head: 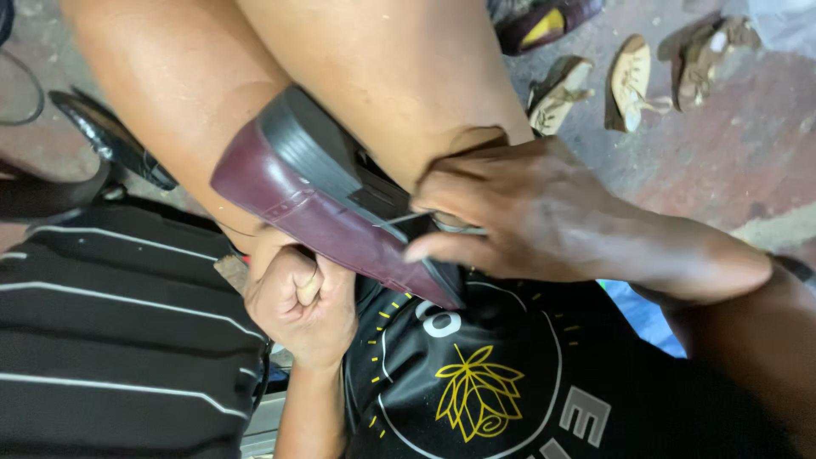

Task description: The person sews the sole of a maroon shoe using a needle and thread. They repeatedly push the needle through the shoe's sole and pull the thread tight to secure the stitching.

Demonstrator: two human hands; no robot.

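1. Maroon shoe (314,204) lies sole-up across the person's knees, dark sole and heel facing the camera.
2. Right hand (527,212) rests on the sole near the heel, fingers curled together around a thin metal tool (450,224).
3. Left hand (302,310) sits fisted below the shoe; contents cannot be told.
4. Loose shoes (629,81) lie on the floor (731,144), well apart.

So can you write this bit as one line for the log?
left hand: fist under maroon shoe | right hand: on its sole, metal tool in grip | sandals on floor
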